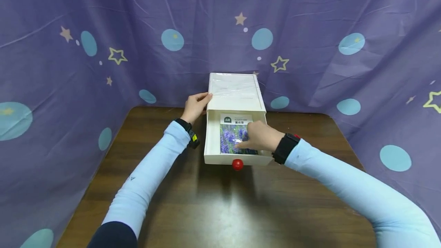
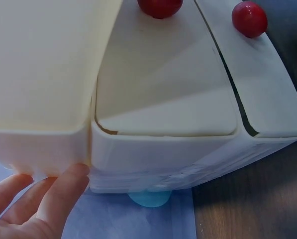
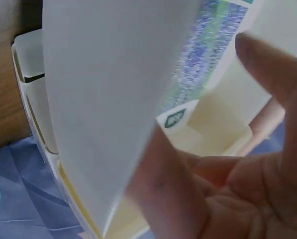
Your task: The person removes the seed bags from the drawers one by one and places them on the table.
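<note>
A white drawer cabinet (image 1: 235, 92) stands with its top drawer (image 1: 220, 159) pulled out, a red knob (image 1: 237, 164) on its front. A seed packet (image 1: 228, 135) with a purple-flower picture lies inside the drawer. My right hand (image 1: 259, 136) reaches into the drawer over the packet's right part, thumb and fingers spread apart. The right wrist view shows the thumb near the packet's edge, while the drawer wall hides part of the fingers. My left hand (image 1: 196, 107) rests extended fingers (image 2: 63, 191) against the cabinet's left side near the top edge.
Lower drawers with red knobs (image 2: 249, 19) sit shut under the open one. The cabinet stands at the back of a brown wooden table (image 1: 165, 202). Right behind it hangs a purple curtain (image 1: 220, 30) with stars and dots.
</note>
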Available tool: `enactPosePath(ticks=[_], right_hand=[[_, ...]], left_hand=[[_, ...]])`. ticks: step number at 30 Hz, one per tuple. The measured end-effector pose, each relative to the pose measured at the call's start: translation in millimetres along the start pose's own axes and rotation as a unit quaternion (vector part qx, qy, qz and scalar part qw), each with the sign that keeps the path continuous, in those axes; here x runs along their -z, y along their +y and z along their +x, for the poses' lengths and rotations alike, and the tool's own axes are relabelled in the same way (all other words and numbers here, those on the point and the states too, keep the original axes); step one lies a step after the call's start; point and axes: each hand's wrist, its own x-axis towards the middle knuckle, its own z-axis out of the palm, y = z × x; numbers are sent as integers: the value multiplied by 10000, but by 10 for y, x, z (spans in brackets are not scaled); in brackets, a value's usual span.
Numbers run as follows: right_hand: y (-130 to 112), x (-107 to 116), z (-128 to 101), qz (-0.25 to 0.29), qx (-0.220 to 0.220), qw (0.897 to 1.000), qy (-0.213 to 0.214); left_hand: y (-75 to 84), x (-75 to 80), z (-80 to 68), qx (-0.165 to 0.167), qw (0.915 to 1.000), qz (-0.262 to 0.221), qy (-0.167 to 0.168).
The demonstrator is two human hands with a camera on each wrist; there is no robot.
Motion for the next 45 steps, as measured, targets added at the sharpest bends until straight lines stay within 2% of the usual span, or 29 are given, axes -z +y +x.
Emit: enactPosePath(ticks=[4,10,16,24,32,39,45], right_hand=[[-23,-46,63,-134,-306,9991,-272],[-23,-81,78,-199,-386,9985,-331],[15,-169,84,-306,-78,9995,-85],[34,-168,96,292,-371,9989,-57],[32,-146,53,163,-127,9991,375],[67,-72,39,609,-313,9967,446],[120,47,7,1387,-480,9892,-30]], left_hand=[[-11,-12,-4,6,10000,-30,-36],[-8,3,2,-17,10000,-57,-55],[1,11,15,-6,10000,-71,-26],[3,7,28,48,9999,-121,-76],[6,5,23,61,9999,-96,-26],[14,4,5,47,9998,-167,-41],[12,4,-6,7,9998,-172,-67]])
